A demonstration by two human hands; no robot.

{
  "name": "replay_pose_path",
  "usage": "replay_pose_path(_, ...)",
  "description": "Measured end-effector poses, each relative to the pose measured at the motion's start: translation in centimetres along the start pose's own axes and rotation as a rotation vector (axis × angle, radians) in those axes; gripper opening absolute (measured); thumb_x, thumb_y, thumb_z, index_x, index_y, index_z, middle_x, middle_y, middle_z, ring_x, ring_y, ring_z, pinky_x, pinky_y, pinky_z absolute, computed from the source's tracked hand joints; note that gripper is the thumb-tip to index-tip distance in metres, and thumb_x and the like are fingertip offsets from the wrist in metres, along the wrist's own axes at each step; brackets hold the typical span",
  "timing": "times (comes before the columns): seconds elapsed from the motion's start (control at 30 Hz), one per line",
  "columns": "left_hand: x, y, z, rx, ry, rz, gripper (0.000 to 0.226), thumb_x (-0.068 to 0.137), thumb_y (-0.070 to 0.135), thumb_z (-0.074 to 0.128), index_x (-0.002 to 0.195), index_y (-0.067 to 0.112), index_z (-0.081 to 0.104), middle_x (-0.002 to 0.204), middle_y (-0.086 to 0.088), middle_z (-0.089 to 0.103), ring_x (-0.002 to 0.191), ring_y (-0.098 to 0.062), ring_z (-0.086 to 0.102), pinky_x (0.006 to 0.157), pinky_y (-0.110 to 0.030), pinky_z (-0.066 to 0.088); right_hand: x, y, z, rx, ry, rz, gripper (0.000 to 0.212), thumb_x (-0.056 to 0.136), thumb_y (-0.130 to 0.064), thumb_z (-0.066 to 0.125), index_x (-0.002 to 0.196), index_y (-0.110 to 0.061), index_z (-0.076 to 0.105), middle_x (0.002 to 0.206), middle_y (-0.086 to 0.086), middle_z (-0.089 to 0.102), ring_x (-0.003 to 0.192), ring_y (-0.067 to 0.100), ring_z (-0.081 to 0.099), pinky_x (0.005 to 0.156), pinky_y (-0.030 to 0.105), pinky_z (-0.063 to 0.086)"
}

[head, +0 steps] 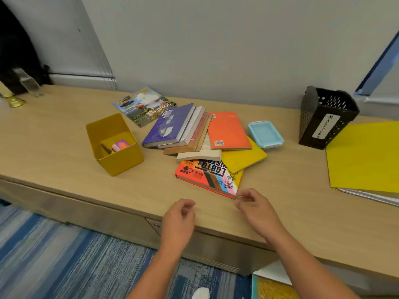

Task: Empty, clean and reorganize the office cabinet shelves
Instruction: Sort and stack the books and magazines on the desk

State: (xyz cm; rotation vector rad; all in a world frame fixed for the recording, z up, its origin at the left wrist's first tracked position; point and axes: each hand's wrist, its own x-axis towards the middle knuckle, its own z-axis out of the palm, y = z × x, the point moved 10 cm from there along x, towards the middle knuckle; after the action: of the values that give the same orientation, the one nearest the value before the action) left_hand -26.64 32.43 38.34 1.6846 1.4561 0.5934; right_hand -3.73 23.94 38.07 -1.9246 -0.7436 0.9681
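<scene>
A light wood cabinet top carries a yellow bin, a magazine, a loose heap of books, a small blue lidded box, a black perforated holder labelled "Magazine", a yellow folder, a brass bell and a clear stand at far left.

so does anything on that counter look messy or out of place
Yes: the pile of books has slumped into a fan, each at its own angle, with the LGBTQ+ history book skewed at the front. The black magazine holder stands empty while the magazine lies flat.
</scene>
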Motion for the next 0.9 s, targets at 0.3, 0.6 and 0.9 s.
replay_pose_path(0.3,13.8,1.7,-0.1,0.272,0.005,-0.217,0.069,0.080,0.065,0.067,0.116,0.008,0.056,0.119,-0.010,0.055,0.120,-0.029,0.042,0.097,-0.037,0.036,6.9,-0.7,2.2,0.176,0.233,0.378,0.069,0.091,-0.038,0.065,0.146,-0.014,0.030,0.109,0.007,0.058,0.089,0.023,0.062,0.087,0.043,0.053)
replay_pose_path(0.6,15.3,0.7,0.4,0.291,-0.196,-0.324,0.088,0.065,0.065,0.080,0.129,0.013,0.050,0.129,-0.008,0.053,0.123,-0.026,0.047,0.094,-0.036,0.045,6.7,-2.9,3.2,-0.684,-0.068,0.311,0.056,0.093,-0.057,0.054,0.124,-0.011,0.053,0.132,0.016,0.049,0.124,0.032,0.046,0.080,0.031,0.044)
replay_pose_path(0.9,18.6,6.2,-5.4,0.525,0.087,0.160,0.066,0.083,0.010,0.071,0.137,0.027,0.037,0.137,-0.004,0.042,0.125,-0.021,0.043,0.093,-0.032,0.047,13.5,-13.3,-2.1,-0.757,0.224,-0.023,0.032,0.091,-0.047,0.062,0.107,-0.019,0.065,0.109,0.007,0.068,0.094,0.025,0.061,0.079,0.035,0.049)
